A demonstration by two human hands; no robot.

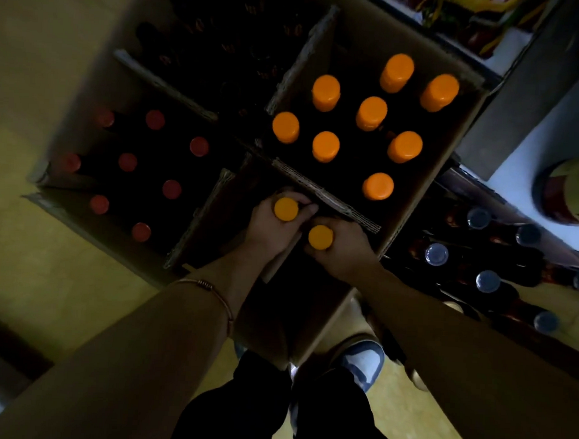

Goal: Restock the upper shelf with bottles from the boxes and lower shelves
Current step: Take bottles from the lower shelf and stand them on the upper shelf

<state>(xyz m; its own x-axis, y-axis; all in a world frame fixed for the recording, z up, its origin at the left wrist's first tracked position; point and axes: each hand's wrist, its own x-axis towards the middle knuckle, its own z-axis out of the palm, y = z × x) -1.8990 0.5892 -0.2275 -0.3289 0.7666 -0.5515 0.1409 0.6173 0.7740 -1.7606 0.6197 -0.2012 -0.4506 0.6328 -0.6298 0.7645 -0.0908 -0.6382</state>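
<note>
I look straight down into open cardboard boxes on the floor. My left hand is closed around the neck of an orange-capped bottle. Beside it, my right hand grips a second orange-capped bottle. Both bottles are held just in front of the box that holds several more orange-capped bottles. Their dark bodies are hidden in shadow.
A box of red-capped bottles sits to the left, and a dark box of bottles lies behind. Grey-capped bottles stand on a low shelf at right. A white shelf edge is above them. My shoe is below.
</note>
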